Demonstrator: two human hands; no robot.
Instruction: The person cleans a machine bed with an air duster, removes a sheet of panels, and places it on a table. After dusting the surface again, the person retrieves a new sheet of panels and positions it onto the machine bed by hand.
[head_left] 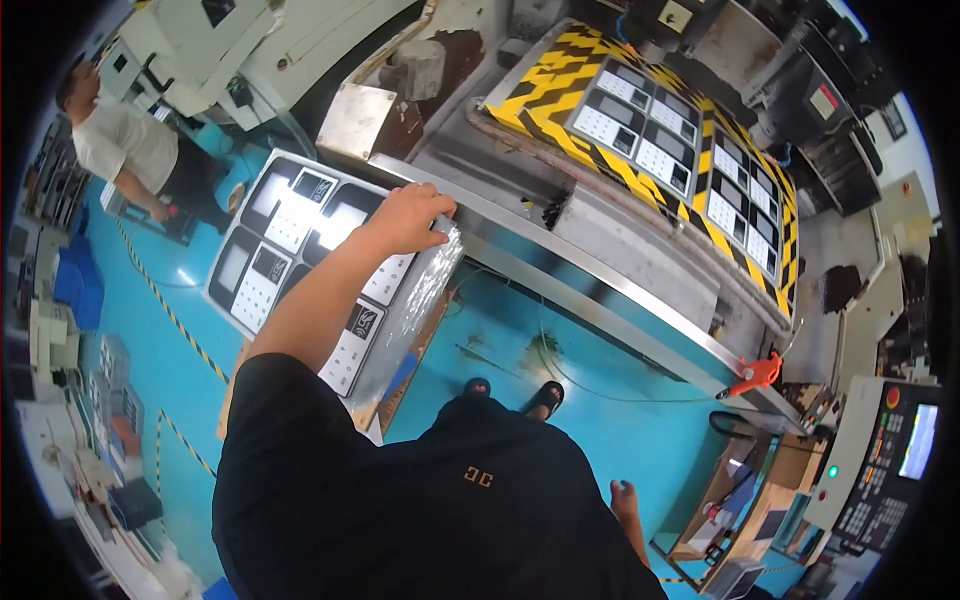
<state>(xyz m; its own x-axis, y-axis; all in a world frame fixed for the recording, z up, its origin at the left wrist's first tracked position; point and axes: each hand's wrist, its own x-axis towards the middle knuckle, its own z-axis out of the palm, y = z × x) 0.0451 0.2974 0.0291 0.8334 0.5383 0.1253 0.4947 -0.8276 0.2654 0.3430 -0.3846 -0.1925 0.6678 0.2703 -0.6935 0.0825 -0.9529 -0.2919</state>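
Striped blk/yel machine bed (540, 100): 2 blk/wht keypad sheets (640, 125) side by side on top, striped strip btwn
Metal ledge (590, 280) along bed's near side, orange air gun (758, 374) at right end
Left of bed, wood stand (230, 400) w/ stack of keypad sheets (290, 220)
Teal flr (480, 335) nearside of bed, wood rack (748, 525) on it

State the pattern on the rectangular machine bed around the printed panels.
The bed shows yellow and black stripes, best in the head view.

Over there, the person's left hand (408, 218) rests on a corner of stacked keypad panels (288, 228); the right hand (625, 498) hangs low beside the body.
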